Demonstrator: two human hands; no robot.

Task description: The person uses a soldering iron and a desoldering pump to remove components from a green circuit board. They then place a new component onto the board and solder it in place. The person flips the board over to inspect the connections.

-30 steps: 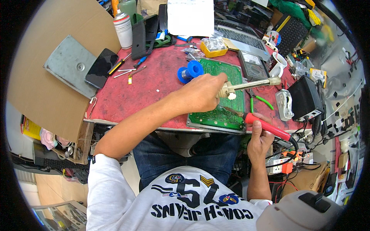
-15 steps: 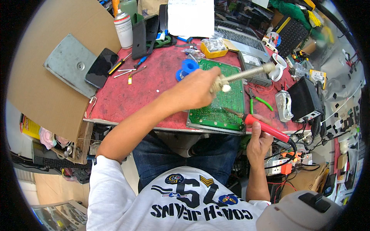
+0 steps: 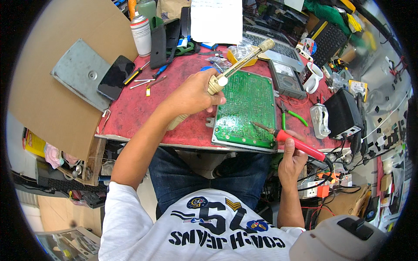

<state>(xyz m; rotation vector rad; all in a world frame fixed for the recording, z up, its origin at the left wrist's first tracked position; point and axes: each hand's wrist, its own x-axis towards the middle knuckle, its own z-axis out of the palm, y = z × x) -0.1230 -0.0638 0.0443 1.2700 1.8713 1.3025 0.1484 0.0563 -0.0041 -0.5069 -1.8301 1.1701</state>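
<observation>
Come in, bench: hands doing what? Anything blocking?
Left hand: grip on pale plastic plunger tool. Right hand: red-handled soldering iron, tip over green rectangular circuit board, contact unclear. Left hand and tool cross board's upper-left edge.

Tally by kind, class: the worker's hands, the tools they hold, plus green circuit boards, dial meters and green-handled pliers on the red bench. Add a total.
Hands: 2 (left hand, right hand)
Held tools: 2 (cream pump-like tool, red-handled soldering iron)
Green circuit board: 1
Dial meter: 1
Green-handled pliers: 1
Total: 7
</observation>
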